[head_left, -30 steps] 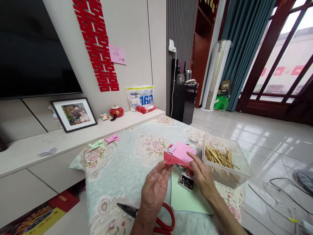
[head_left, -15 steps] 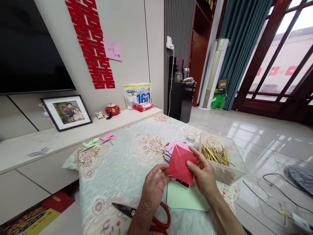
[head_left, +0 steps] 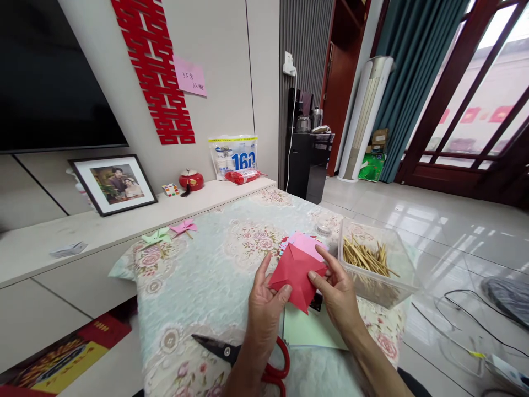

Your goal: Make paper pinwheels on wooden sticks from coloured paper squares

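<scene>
A creased red paper square [head_left: 298, 274] is held up between my two hands, its corners cut with slits. My left hand [head_left: 266, 303] pinches its left corner, thumb on top and index finger stretched upward. My right hand [head_left: 336, 284] grips the right edge between thumb and fingers. Behind the paper lies a stack of coloured sheets, a pink sheet [head_left: 306, 243] on top. Below it rests a pale green pad of paper [head_left: 312, 331], partly hidden. Scissors with red handles [head_left: 282, 361] lie under my left forearm, blades pointing left.
A clear plastic box [head_left: 382, 289] of thin wooden sticks [head_left: 367, 256] stands at the right, with a roll of clear tape [head_left: 324, 229] near it. Green [head_left: 157, 237] and pink [head_left: 184, 226] paper pinwheels lie at the table's far left. A low white cabinet [head_left: 111, 229] borders the table.
The red paper has tilted and shifted slightly left. My left thumb has come onto its front face and my left index finger has extended. My right hand keeps its grip.
</scene>
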The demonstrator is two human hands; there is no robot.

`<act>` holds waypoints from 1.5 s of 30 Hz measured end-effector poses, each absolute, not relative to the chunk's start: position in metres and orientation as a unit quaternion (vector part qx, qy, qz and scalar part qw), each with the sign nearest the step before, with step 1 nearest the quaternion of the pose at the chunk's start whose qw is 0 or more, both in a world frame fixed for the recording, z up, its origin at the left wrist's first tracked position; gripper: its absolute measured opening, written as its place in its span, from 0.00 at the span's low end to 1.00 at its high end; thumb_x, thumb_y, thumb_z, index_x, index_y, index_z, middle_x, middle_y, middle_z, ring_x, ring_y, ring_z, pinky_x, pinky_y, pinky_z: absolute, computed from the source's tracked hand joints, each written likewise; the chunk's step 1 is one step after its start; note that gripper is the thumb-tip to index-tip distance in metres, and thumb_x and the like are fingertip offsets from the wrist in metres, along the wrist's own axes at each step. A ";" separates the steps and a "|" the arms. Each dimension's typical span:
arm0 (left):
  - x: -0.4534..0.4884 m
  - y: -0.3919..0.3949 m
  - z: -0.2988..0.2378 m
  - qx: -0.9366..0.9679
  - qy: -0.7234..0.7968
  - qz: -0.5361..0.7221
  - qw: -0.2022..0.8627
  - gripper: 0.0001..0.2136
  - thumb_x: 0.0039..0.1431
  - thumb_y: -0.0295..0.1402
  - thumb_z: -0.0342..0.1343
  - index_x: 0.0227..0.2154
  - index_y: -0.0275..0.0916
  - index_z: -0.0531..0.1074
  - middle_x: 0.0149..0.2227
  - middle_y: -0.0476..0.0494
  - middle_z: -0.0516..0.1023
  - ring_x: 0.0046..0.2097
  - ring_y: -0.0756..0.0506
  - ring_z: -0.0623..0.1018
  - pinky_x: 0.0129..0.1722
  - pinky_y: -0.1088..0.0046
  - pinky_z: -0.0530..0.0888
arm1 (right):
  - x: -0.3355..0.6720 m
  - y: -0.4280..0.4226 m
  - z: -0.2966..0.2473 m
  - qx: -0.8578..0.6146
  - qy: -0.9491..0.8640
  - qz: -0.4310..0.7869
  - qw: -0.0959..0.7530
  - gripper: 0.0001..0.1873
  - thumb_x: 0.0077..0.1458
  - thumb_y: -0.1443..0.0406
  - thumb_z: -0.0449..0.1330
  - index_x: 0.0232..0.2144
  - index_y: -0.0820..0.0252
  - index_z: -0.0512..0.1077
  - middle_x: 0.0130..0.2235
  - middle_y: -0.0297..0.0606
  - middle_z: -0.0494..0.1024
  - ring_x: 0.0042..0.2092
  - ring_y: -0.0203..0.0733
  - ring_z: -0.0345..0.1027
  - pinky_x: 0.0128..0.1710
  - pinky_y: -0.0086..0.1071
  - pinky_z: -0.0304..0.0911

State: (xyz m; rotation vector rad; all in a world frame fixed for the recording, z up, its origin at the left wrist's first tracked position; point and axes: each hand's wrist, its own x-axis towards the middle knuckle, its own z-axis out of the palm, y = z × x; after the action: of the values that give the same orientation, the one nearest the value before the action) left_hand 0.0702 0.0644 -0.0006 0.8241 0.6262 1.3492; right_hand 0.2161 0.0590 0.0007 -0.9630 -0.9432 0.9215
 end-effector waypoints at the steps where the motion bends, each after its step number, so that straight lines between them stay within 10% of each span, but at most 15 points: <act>1: 0.069 0.065 0.000 0.357 0.275 0.602 0.659 0.46 0.49 0.32 0.69 0.68 0.43 0.50 0.51 0.34 0.80 0.43 0.41 0.83 0.42 0.67 0.78 | 0.217 0.060 0.000 -0.424 -0.422 0.418 0.684 0.33 0.50 0.60 0.70 0.59 0.53 0.69 0.33 0.32 0.78 0.28 0.34 0.67 0.28 0.26 0.66; 12: 0.061 0.069 -0.005 0.420 0.334 0.602 0.591 0.22 0.49 0.35 0.68 0.49 0.39 0.78 0.41 0.41 0.83 0.44 0.41 0.81 0.44 0.68 0.77 | 0.230 0.054 0.011 -0.455 -0.568 0.358 0.585 0.14 0.52 0.61 0.69 0.43 0.52 0.81 0.40 0.37 0.79 0.41 0.44 0.71 0.40 0.34 0.67; 28: 0.054 0.067 0.000 0.638 0.420 0.576 0.292 0.07 0.55 0.29 0.61 0.36 0.44 0.82 0.33 0.43 0.78 0.34 0.43 0.78 0.33 0.71 0.75 | 0.227 0.055 0.007 -0.455 -0.714 0.060 0.528 0.07 0.60 0.69 0.61 0.38 0.56 0.78 0.31 0.37 0.75 0.33 0.41 0.70 0.32 0.33 0.65; 35: 0.054 0.068 0.000 0.648 0.430 0.595 0.202 0.05 0.54 0.30 0.63 0.31 0.45 0.82 0.43 0.39 0.75 0.47 0.38 0.76 0.48 0.60 0.73 | 0.226 0.054 0.008 -0.456 -0.720 0.010 0.522 0.08 0.61 0.69 0.59 0.39 0.55 0.78 0.46 0.45 0.75 0.47 0.47 0.70 0.43 0.40 0.67; 40: 0.051 0.071 0.000 0.623 0.405 0.594 0.307 0.03 0.54 0.32 0.63 0.28 0.43 0.81 0.45 0.38 0.77 0.50 0.37 0.75 0.48 0.60 0.73 | 0.227 0.052 0.015 -0.461 -0.728 0.019 0.507 0.06 0.61 0.67 0.60 0.34 0.54 0.77 0.55 0.45 0.73 0.56 0.54 0.64 0.52 0.49 0.61; 45: 0.050 0.072 -0.004 0.529 0.396 0.569 0.489 0.07 0.53 0.37 0.65 0.29 0.39 0.79 0.31 0.44 0.81 0.35 0.44 0.77 0.40 0.69 0.73 | 0.227 0.048 0.022 -0.436 -0.735 0.152 0.496 0.07 0.62 0.66 0.60 0.31 0.55 0.75 0.38 0.40 0.78 0.46 0.48 0.70 0.46 0.42 0.64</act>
State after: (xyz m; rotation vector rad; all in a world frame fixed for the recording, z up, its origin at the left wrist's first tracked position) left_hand 0.0498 0.0721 -0.0043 1.2862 0.9614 1.3837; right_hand 0.2266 0.0480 0.0224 -1.0574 -1.7822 0.3684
